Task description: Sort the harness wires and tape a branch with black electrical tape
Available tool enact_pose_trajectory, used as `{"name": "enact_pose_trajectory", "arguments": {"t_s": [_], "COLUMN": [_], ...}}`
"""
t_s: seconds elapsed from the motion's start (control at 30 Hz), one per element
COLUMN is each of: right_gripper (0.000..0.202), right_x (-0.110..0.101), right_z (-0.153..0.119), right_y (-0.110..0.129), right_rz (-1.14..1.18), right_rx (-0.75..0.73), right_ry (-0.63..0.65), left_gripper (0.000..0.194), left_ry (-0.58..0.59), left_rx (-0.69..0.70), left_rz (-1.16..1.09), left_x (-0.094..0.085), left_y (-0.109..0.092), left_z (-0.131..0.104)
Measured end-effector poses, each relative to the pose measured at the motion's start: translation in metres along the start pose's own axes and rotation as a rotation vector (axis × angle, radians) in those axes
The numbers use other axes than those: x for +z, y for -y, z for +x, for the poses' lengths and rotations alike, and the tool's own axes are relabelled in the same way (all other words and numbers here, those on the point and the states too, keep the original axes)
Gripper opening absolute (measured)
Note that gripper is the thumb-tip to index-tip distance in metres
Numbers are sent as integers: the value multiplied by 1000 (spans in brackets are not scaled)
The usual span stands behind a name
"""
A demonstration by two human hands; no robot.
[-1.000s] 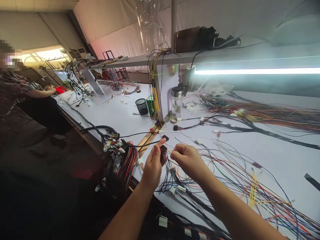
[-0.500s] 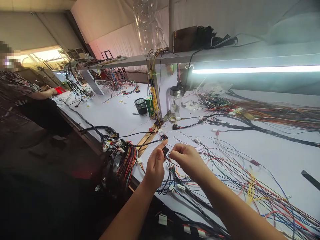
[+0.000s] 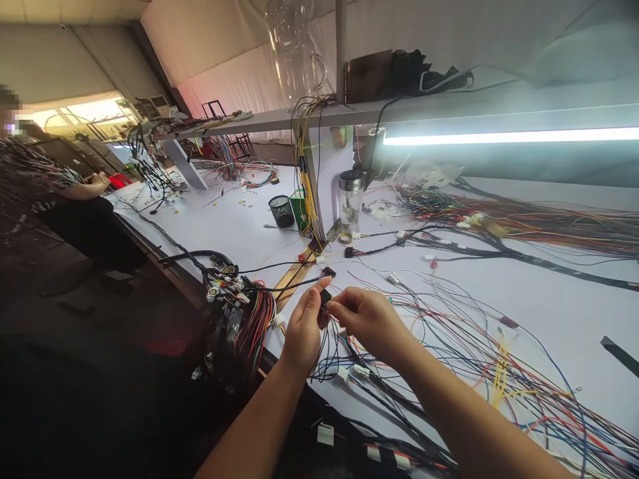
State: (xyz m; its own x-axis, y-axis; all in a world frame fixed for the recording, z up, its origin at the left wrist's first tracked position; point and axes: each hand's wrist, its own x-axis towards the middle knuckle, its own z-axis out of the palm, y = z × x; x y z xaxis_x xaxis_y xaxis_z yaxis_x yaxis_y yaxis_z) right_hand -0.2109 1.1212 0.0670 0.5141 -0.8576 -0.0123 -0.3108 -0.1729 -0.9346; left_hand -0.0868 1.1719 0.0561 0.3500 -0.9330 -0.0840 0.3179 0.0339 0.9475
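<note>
A small black connector (image 3: 325,297) with dark wires (image 3: 327,352) hanging below it is pinched in my left hand (image 3: 302,332), thumb on top. My right hand (image 3: 367,319) is closed, its thumb and forefinger pressed together at the connector's right side. What those fingertips grip is too small to make out. Just beyond my left fingertips lies another black connector (image 3: 328,273) on a cable. Under and right of my right hand, loose coloured wires (image 3: 449,346) spread over the white table (image 3: 559,293).
A clear bottle (image 3: 351,199) and a black mesh cup (image 3: 281,211) stand farther back. Wire bundles (image 3: 257,326) hang over the table's left edge. A lit tube (image 3: 509,137) runs beneath the shelf (image 3: 449,110). Another person (image 3: 74,206) is at the far left.
My right hand has moved left, its fingertips now meeting the connector. My left hand has shifted slightly left with the connector. The other person's arm has moved a little.
</note>
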Motion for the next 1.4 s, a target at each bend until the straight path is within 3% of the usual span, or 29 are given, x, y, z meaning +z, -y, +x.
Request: {"name": "enact_pose_trajectory", "arguments": {"t_s": [0.13, 0.27, 0.4, 0.47, 0.57, 0.6, 0.67, 0.73, 0.8, 0.83, 0.9, 1.0, 1.07, 1.13, 1.23, 1.3, 1.4], "right_gripper": [22, 19, 16, 15, 30, 45, 63, 55, 39, 35, 38, 40, 26, 19, 27, 24, 15], "right_x": [-3, -6, -4, -6, -18, -24, -37, -46, -51, -52, -51, -49, -45, -39, -22, -11, -5], "right_z": [-3, -8, -8, -6, 1, 5, 15, 26, 36, 39, 39, 23, 2, -21, -46, -53, -53], "right_y": [2, 5, 5, 7, 19, 26, 42, 60, 76, 81, 83, 65, 43, 20, -7, -19, -29], "right_rz": [37, 35, -102, -216, -312, -310, -291, -291, -277, -267, -249, -273, -367, -573, -891, -983, -992], "right_rx": [21, 9, -66, -208, -511, -587, -638, -596, -561, -568, -600, -581, -493, -323, -22, 86, 130], "right_ry": [36, 59, -80, -216, -369, -355, -199, 41, 194, 203, 57, -341, -408, -179, 208, 260, 222], "left_gripper": [40, 32, 38, 36, 23, 20, 16, 16, 17, 17, 12, 13, 15, 13, 9, 9, 10], "left_ry": [-32, -29, 82, 175, 141, 98, 73, 151, 249, 280, 306, 312, 311, 312, 318, 317, 325], "left_rx": [-226, -285, -334, -323, -28, 123, 371, 453, 362, 301, 218, 198, 162, 108, 54, 43, 30], "left_rz": [-265, -350, -435, -401, -239, -164, -1, 141, 188, 164, 64, -65, -122, -175, -210, -210, -201], "left_x": [8, 9, 4, 0, -1, 0, 8, 20, 34, 40, 47, 45, 38, 30, 28, 31, 38], "left_y": [-9, -14, -14, -18, -36, -46, -72, -100, -123, -130, -138, -133, -124, -116, -110, -108, -108], "left_z": [-1, -4, -5, -1, 11, 15, 22, 26, 28, 30, 37, 56, 70, 79, 83, 83, 82]}}
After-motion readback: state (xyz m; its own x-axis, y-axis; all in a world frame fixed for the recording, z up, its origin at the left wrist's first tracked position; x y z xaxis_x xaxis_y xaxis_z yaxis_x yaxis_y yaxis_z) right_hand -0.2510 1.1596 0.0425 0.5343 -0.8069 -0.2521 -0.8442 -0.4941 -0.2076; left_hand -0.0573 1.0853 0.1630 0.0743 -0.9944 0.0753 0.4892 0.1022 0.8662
